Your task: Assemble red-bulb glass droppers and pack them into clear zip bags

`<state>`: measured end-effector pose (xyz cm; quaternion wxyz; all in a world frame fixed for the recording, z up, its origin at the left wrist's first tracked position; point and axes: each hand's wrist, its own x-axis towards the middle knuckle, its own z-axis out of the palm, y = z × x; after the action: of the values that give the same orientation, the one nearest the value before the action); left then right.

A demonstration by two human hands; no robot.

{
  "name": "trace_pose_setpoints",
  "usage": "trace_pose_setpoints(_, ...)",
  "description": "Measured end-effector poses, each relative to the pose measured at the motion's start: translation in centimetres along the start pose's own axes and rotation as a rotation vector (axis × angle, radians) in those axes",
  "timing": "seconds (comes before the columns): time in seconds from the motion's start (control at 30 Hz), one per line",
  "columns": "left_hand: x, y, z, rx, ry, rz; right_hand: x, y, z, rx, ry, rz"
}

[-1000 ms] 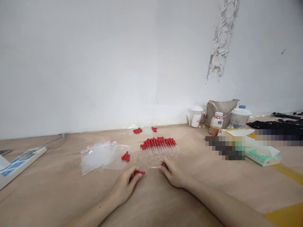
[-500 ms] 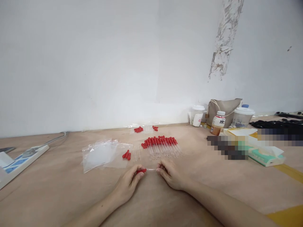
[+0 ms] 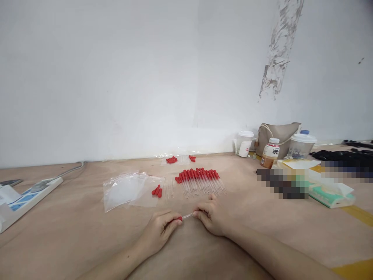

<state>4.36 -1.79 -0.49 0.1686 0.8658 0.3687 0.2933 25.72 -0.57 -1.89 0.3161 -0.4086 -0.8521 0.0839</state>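
1. A pale wall (image 3: 116,77), scraped in a strip at upper right, stands behind a brown-covered worktop (image 3: 72,221).
2. The left hand (image 3: 159,229) has its fingers closed around a red bulb (image 3: 180,218), most of it hidden by them.
3. The right hand (image 3: 214,216) pinches a thin clear tube (image 3: 187,216), its near part hidden in the fingers.
4. Bulb and tube are between the two hands, low over the near middle of the worktop. The tube's left end meets the bulb; how far in it sits is too small to tell.
5. Just beyond the right hand is a row of droppers (image 3: 198,175), red ends towards the wall, clear stems towards the person.
6. Left of the row lie a few spare tubes (image 3: 167,189), then three loose bulbs (image 3: 157,191) by the right edge of some flat clear bags (image 3: 121,192).
7. More red pieces (image 3: 171,160) lie near the wall in clear plastic.
8. At far left is a power strip (image 3: 55,186).
9. At right, a lidded cup (image 3: 245,144), a bottle (image 3: 270,153), a grey pouch (image 3: 281,134) and a clear tub (image 3: 301,146) stand behind a green-and-white pack (image 3: 332,195).
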Motion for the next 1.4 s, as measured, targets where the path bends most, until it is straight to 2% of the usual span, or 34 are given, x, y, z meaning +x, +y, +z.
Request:
trace_pose_setpoints(0.2, -0.1, -0.1, 0.2, 0.080, 0.007, 0.054, -0.7, -0.8, 0.4, -0.107, 0.057, -0.008)
trace_pose_setpoints(0.37, -0.1, -0.2, 0.3, 0.102, -0.017, 0.087, -0.6, -1.3, 0.9, -0.142, 0.003, 0.016)
trace_pose_setpoints(0.67, 0.2, -0.4, 0.0, 0.103, -0.056, 0.092, -0.1, -2.0, 1.2, -0.082, -0.068, 0.057)
trace_pose_setpoints(0.93, 0.4, -2.3, -1.2, 0.107, 0.124, 0.103, 0.1, -2.6, -1.5, -0.280, -0.052, -0.062)
trace_pose_setpoints(1.03, 0.2, -3.6, -2.0, 0.179, 0.227, 0.048, 0.1, -1.1, -2.2, -0.233, 0.010, 0.067)
trace_pose_setpoints(1.17, 0.4, -5.5, -2.8, 0.282, 0.323, -0.025, 0.8, 2.7, -3.3, -0.108, 0.210, 0.531)
trace_pose_setpoints(1.23, 0.6, -6.0, -2.9, 0.324, 0.344, -0.054, 1.5, 4.5, -3.8, -0.127, 0.300, 0.695)
trace_pose_setpoints(1.3, 0.6, -6.2, -2.9, 0.352, 0.342, -0.080, 2.3, 5.9, -4.1, -0.170, 0.338, 0.763)
trace_pose_setpoints(1.4, 0.4, -6.3, -2.7, 0.367, 0.316, -0.118, 3.4, 7.2, -4.0, -0.232, 0.319, 0.797)
